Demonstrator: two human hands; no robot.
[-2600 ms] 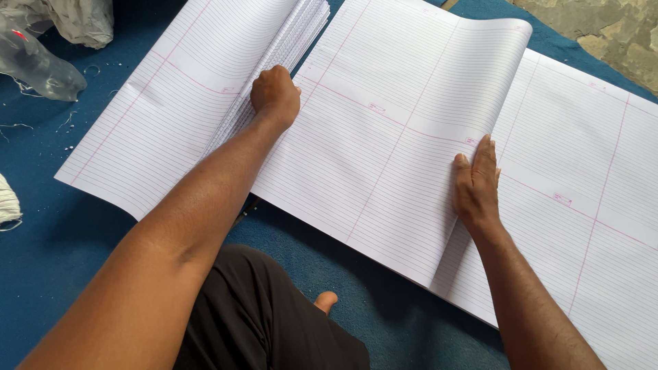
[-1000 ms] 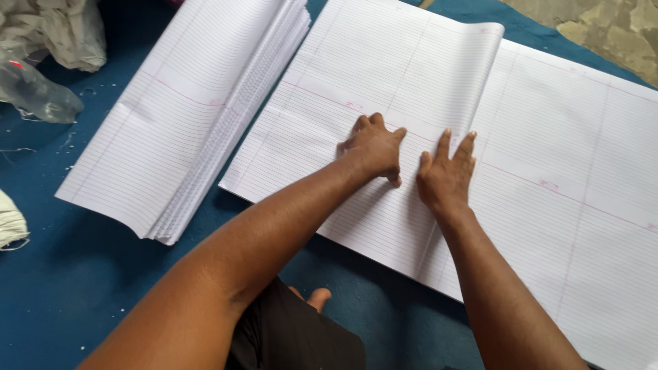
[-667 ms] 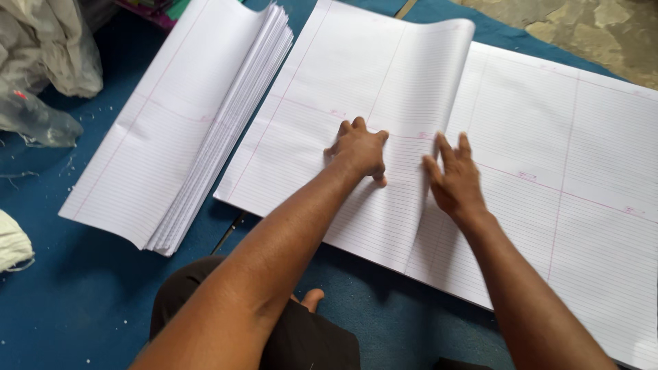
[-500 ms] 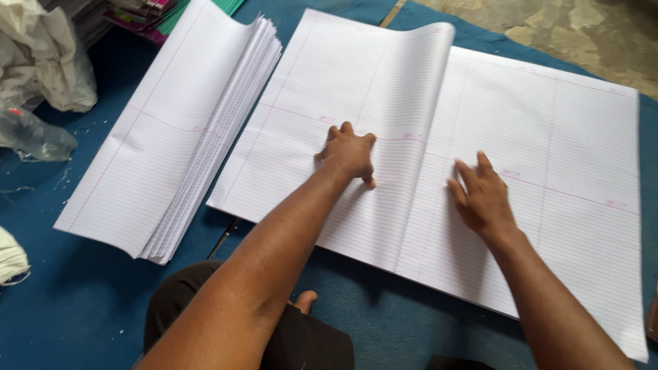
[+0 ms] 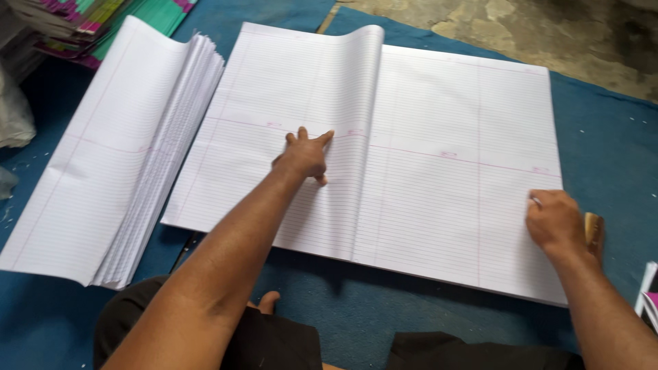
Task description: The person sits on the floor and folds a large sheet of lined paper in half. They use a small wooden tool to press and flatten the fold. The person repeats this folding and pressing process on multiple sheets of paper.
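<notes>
left hand [image 5: 305, 156] flat, fingers spread, pinning the folded-over ruled sheet [image 5: 301, 137] at mid-left. right hand [image 5: 556, 223] loosely curled on the sheet's near-right edge, by a wooden tool [image 5: 593, 229]; holds nothing i can tell. looks mid-fold; creasing likely needs that tool. finished stack [image 5: 110, 157] lies left.

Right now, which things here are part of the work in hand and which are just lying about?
In hand: left hand pressing the folded ruled sheet; right hand at the edge of the large ruled sheets; stack of folded sheets.
Lying about: coloured books; white bag.
</notes>
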